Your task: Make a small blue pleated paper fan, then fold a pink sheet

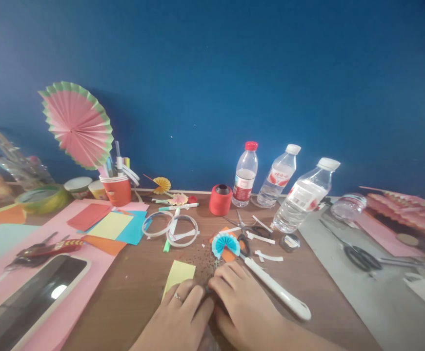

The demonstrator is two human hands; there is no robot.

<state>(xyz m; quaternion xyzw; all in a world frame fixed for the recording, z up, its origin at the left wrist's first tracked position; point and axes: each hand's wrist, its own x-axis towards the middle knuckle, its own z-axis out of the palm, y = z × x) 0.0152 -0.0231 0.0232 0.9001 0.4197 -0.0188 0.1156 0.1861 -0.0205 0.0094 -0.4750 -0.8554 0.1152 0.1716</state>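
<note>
Well to the left on the brown desk (pixel 131 292), a phone (pixel 36 297) lies flat on pink paper (pixel 86 290), perhaps simply parked out of the way. Near the back edge, a red cup (pixel 117 190) seems to serve as a pen stand; a big pink fan (pixel 76 124) with a green rim (pleated like a slice of watermelon) rises beside and above it, likely propped there. Thin, flat coloured squares (pixel 111 225) overlap in front of the cup. Nearer the desk's middle, two smooth, pale rings (pixel 183 245) lie side by side.

A yellow paper (pixel 180 273) runs behind the left hand (pixel 185 309), which may be steadying it. The left hand and right hand (pixel 243 302) are together, fingertips meeting low towards the desk's near edge; what they grip, if anything, is hidden, so I cannot tell. Just beyond the right fingers sits a small blue fan (pixel 226 245), crisply folded and pale-rimmed, over orange paper.

To its right, a long white tool (pixel 278 287), glossy and rounded, slants towards the near edge. Three clear plastic bottles (pixel 276 178) stand by the back edge; grey sheeting (pixel 329 273) covers the right side, bearing scissors (pixel 362 258).
</note>
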